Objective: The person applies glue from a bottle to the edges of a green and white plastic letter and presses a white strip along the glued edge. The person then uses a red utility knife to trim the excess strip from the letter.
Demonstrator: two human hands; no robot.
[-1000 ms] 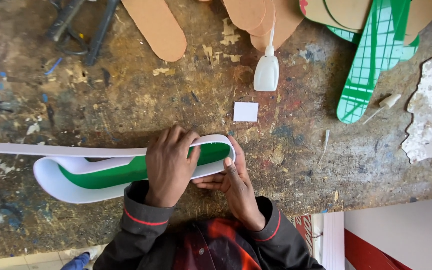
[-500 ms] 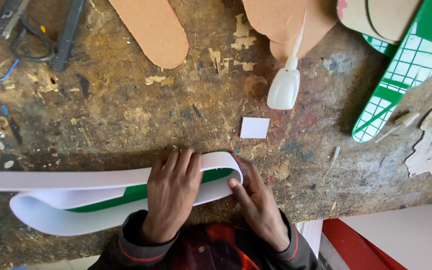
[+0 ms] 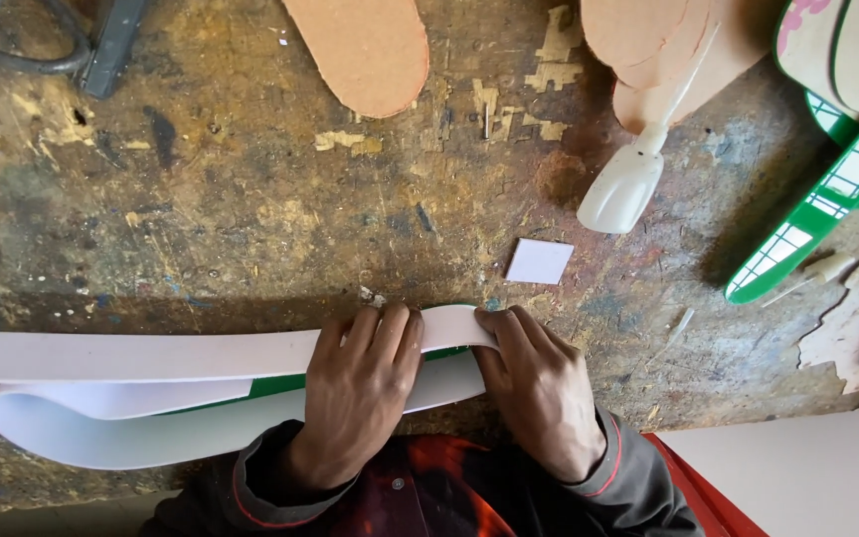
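Both of my hands press down on the folded white strip (image 3: 201, 353) at the near edge of the bench (image 3: 251, 219); my left hand (image 3: 355, 398) lies flat across it, fingers spread and pointing away from me, while my right hand (image 3: 544, 393) pinches the rounded fold at the strip's right end, thumb and fingers closed on the material — so each grip is holding the strip, neither loose nor wide. A green layer (image 3: 280, 386) shows between the upper white band and the lower white loop; the strip runs off to the left past the frame, and its lower fold curls back just beside my sleeve.

Further up the bench lie a tan sole-shaped cutout (image 3: 365, 50), a stack of similar tan pieces (image 3: 648, 50), a white squeeze bottle (image 3: 623, 189) with its long nozzle pointing up over them, a small white square (image 3: 539, 261), and a green grid-patterned sole (image 3: 827, 209) at the right; dark scissors (image 3: 62, 45) sit at the top left.

As I judge it, the risk is slippage — the layers are springy and long; if my left palm lifts, the fold could spring open or the green layer creep out of line; the bench's rough, glue-crusted surface could also mark the white face.
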